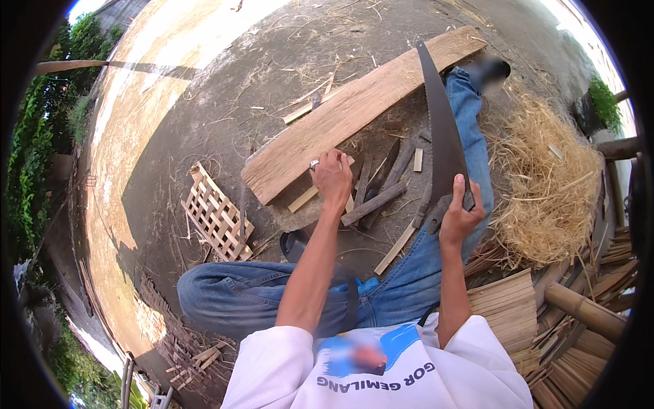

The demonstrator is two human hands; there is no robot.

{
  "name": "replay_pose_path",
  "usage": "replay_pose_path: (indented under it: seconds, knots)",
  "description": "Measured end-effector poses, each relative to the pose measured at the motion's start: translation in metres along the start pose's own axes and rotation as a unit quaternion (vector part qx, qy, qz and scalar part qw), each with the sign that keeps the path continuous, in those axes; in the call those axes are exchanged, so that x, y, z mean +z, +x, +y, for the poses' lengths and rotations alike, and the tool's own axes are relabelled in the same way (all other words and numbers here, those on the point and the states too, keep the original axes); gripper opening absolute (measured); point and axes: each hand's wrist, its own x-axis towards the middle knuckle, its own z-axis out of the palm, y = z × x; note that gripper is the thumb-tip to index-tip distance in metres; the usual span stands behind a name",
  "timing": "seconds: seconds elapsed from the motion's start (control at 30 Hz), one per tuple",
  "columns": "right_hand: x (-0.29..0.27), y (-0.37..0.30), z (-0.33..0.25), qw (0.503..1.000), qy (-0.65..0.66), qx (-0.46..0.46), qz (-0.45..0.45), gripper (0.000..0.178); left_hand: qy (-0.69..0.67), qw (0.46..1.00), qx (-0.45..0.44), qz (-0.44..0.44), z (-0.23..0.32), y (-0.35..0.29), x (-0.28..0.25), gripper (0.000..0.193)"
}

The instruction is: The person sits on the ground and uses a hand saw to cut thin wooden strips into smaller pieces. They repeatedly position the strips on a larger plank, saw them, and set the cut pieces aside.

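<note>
My right hand [460,217] is wrapped round the handle of a handsaw [444,129]. The saw's dark blade points away from me, beside my outstretched right leg, its toothed edge facing left. A thick wooden plank [371,101] lies slantwise on the ground ahead. At the plank's near edge is my left hand [332,178], fingers curled together and a ring on one of them. A small pale piece of wood shows by those fingertips; whether they pinch it or rest on the plank is hidden. Dark wood sticks [373,206] lie just right of this hand.
Left of the plank is a small woven bamboo lattice [216,217]. A heap of pale shavings [541,187] lies right of my leg. Split bamboo slats [504,310] and a bamboo pole [586,312] are at the lower right. Loose strips litter the ground.
</note>
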Motion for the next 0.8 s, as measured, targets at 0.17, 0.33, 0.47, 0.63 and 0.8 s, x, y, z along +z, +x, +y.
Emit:
replay_pose_path:
  seconds: [0.17, 0.33, 0.47, 0.63, 0.8]
  knots:
    - [0.002, 0.003, 0.012, 0.998, 0.046, 0.031, -0.022, 0.03, -0.016, 0.999, -0.025, 0.031, -0.021, 0.013, -0.009, 0.017]
    - [0.014, 0.016, 0.008, 0.998, 0.025, 0.05, 0.006, 0.031, -0.103, 0.994, -0.031, -0.002, -0.027, 0.003, -0.015, 0.017]
    - [0.018, 0.024, 0.026, 0.997, 0.037, 0.07, 0.013, 0.033, -0.124, 0.983, 0.029, -0.13, -0.008, -0.013, 0.004, 0.02]
    - [0.024, 0.018, 0.026, 0.999, -0.006, 0.029, 0.024, 0.034, 0.045, 0.955, 0.086, -0.281, 0.003, -0.065, 0.04, 0.035]
    - [0.021, 0.013, 0.044, 0.999, -0.005, 0.031, 0.002, 0.032, 0.18, 0.931, 0.126, -0.293, -0.01, -0.108, 0.059, 0.057]
